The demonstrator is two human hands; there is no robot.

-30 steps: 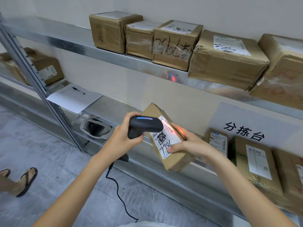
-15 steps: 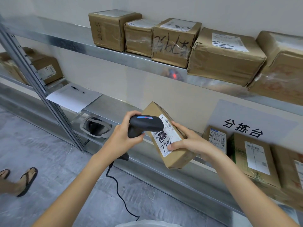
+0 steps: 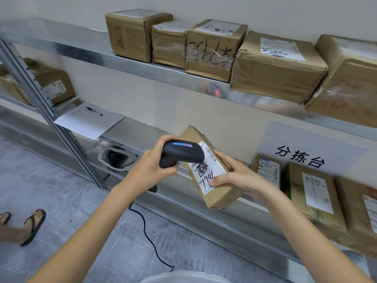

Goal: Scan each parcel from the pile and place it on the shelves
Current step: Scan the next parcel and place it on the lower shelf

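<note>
Scan step in hand. Left hand (image 3: pixel 151 170) grip clenched round the barcode scanner (image 3: pixel 182 155), aimed at the label of the cardboard parcel (image 3: pixel 216 188) the right hand (image 3: pixel 238 178) holds over the lower shelf (image 3: pixel 134 139). Next, likely: shelve it on the upper shelf (image 3: pixel 81 52), needing a free slot.

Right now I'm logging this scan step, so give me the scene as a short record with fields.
left hand: left hand grips the black scanner
right hand: right hand holds the small parcel, tilted, label up
scanner aim: nose over the parcel's label
upper shelf: upper shelf carries five brown boxes in a row
lower shelf right: more parcels under the sign
lower shelf left: paper sheet with a pen
</note>
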